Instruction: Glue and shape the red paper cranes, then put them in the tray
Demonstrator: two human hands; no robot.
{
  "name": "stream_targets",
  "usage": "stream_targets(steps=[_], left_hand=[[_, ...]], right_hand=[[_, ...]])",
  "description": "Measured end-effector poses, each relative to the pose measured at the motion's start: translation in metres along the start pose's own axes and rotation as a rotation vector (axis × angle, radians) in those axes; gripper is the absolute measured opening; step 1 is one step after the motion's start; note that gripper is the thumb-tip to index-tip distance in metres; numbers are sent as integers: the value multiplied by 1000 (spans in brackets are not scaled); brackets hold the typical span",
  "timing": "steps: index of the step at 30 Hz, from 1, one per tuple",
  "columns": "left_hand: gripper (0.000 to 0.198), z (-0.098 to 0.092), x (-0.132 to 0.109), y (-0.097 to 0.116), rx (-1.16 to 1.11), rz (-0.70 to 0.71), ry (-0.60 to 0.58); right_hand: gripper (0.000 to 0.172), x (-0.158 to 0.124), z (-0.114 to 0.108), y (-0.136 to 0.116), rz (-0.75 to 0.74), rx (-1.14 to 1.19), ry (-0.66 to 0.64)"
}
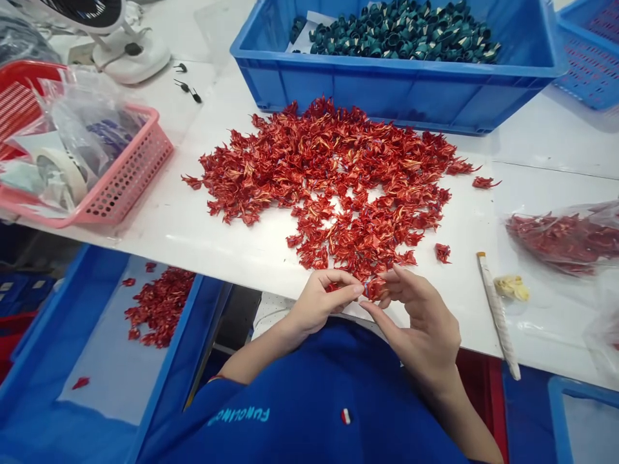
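Note:
At the near edge of the table, my left hand (318, 301) pinches thumb and forefinger together at the side of a small red spiky piece (373, 290) with a bluish line on it. My right hand (425, 319) grips the same piece from the other side, with its thumb below and fingertips above. The fingers partly cover it. Just beyond both hands spreads a big heap of similar red spiky pieces (329, 161), with yellow and blue streaks among them. One loose red piece (442, 252) lies to the right of the heap.
Behind the heap stands a blue bin (387, 87) of dark green curled pieces (406, 32). To the left are a pink basket (130, 174) and a fan (135, 58). Lower left, a blue tray (43, 386) holds red pieces. A white-wrapped stick (498, 316) and a bagged red bundle (565, 238) lie right.

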State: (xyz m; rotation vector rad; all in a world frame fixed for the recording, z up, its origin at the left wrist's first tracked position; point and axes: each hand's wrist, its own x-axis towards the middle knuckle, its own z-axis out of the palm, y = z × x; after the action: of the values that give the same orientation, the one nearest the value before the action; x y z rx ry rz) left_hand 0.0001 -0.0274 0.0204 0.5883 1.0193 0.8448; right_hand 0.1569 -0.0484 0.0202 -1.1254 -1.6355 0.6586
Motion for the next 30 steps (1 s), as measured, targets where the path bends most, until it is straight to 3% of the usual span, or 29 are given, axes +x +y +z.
stream_targets(steps=[5, 9, 12, 18, 24, 30], left_hand=[[42, 4, 1, 5, -61, -23, 33], [42, 2, 1, 2, -58, -19, 39], [40, 0, 2, -3, -4, 10, 36], [25, -3, 1, -6, 320, 356, 75], [21, -3, -1, -9, 551, 762, 161], [15, -2, -3, -11, 616, 935, 185]], right_hand=[[54, -2, 0, -5, 178, 209, 49], [22, -5, -1, -6, 279, 201, 121], [13, -6, 2, -4, 374, 204, 91], [7, -6, 14, 2, 367, 237, 119], [15, -19, 20, 12, 178, 77, 173], [21, -23, 20, 19, 39, 91, 199]])
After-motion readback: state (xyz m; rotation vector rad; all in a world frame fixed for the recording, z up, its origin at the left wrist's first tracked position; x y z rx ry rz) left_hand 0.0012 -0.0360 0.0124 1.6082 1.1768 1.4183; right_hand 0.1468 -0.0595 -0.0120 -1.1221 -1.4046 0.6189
